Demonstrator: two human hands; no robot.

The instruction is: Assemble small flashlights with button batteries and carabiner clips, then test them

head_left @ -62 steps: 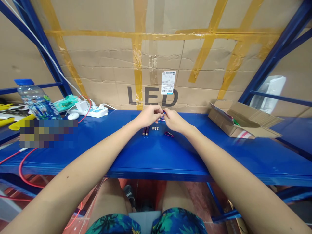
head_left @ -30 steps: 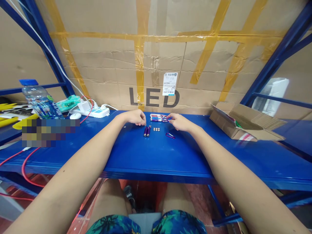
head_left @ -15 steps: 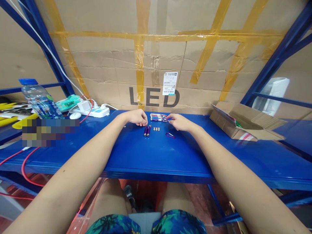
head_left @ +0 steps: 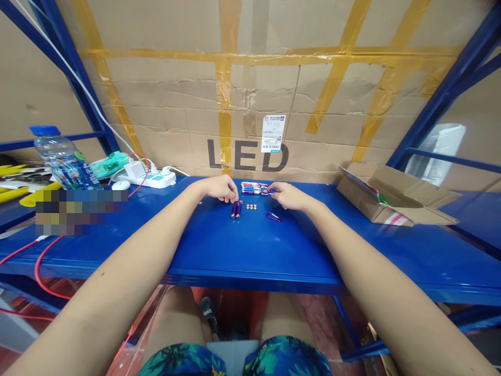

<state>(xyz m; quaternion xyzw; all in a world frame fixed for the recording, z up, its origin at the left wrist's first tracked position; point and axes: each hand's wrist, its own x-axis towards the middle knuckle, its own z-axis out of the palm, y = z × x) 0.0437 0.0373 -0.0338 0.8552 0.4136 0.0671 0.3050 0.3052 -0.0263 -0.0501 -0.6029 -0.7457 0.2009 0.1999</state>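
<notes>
My left hand [head_left: 221, 189] is closed in a pinch, its fingertips at the upper ends of two purple metal tubes [head_left: 236, 210] lying side by side; whatever the fingertips hold is too small to tell. My right hand [head_left: 288, 196] has thumb and fingers pinched at the right end of a row of small metal flashlights [head_left: 251, 188], in red, blue and purple. What it grips there is mostly hidden. Between the hands lie several button cells [head_left: 251, 207] in two short rows. A purple carabiner [head_left: 273, 217] rests below my right hand.
The blue table [head_left: 250, 250] backs onto a large cardboard box [head_left: 176, 115]. An open small carton [head_left: 376, 203] stands right. To the left are a plastic bottle [head_left: 64, 162], a white power strip [head_left: 156, 180], a white mouse [head_left: 121, 185] and red cables [head_left: 39, 266].
My left hand has shifted very slightly to the right at the tops of the purple tubes. My right hand stays at the end of the flashlight row.
</notes>
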